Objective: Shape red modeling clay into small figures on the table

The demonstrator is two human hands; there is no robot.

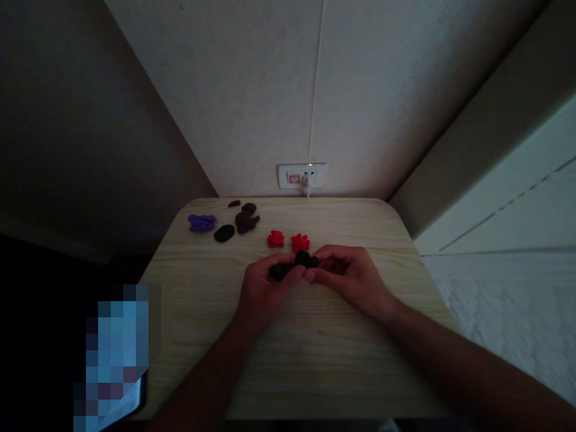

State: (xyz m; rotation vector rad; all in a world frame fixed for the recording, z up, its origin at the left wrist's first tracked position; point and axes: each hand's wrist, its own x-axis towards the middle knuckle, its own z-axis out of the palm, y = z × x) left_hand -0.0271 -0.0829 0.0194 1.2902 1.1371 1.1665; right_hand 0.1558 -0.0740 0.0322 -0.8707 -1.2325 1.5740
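Over the middle of a light wooden tabletop (288,360), my two hands meet at a small black lump that looks like modelling clay (302,259). My left hand (265,288) is closed around its left part, with the thumb pressed along the near side. From the right, my right hand (351,276) pinches its other end between thumb and fingers. Just beyond the fingers lie two small red clay shapes: a red lump (275,239) and a red piece with petal-like points (300,242). Part of the black clay is hidden by my fingers.
At the back left sit a purple lump (201,223), a flat black oval (224,233) and several brown pieces (246,221). A wall socket (301,176) with a plugged-in white cable is behind the table. A pixelated screen (123,354) is at the lower left.
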